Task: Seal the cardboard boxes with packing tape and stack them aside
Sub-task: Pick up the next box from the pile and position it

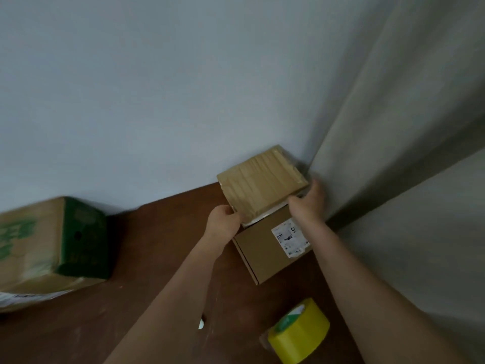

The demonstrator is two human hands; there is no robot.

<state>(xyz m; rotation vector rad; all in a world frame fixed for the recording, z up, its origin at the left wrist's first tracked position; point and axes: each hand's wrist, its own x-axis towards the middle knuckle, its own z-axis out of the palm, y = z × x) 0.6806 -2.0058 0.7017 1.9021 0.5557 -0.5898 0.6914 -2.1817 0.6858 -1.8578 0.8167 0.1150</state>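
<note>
- Cardboard boxes fill the centre-right of the frame: a small taped box (pixel 262 183) sits on top of a larger plain box (pixel 265 252), both pushed toward the corner where the pale wall (pixel 157 101) meets a grey curtain (pixel 406 127).
- Strips of glossy brown tape cover the top face of the small taped box; a thin white edge shows under its near side.
- The larger plain box rests on the dark brown table (pixel 157 271) and bears a white shipping label (pixel 288 239) on its top face, just right of centre.
- The left hand (pixel 223 222) grips the near left corner of the small taped box, fingers curled around its edge.
- The right hand (pixel 309 203) holds the near right corner of the same box, its thumb over the top edge and its fingers wrapped round the right side.
- Both bare forearms reach up from the lower edge of the frame toward the boxes.
- A yellow tape roll (pixel 299 332) stands tilted on the table at the lower right, near the right forearm and well apart from the boxes.
- A bigger green-printed box (pixel 52 243) lies at the left edge of the frame on the table, well apart from the two stacked boxes; its end face is dark green.
- A white wrapper or sheet (pixel 29 298) shows beneath that box at the lower left; the blur hides what it is.
</note>
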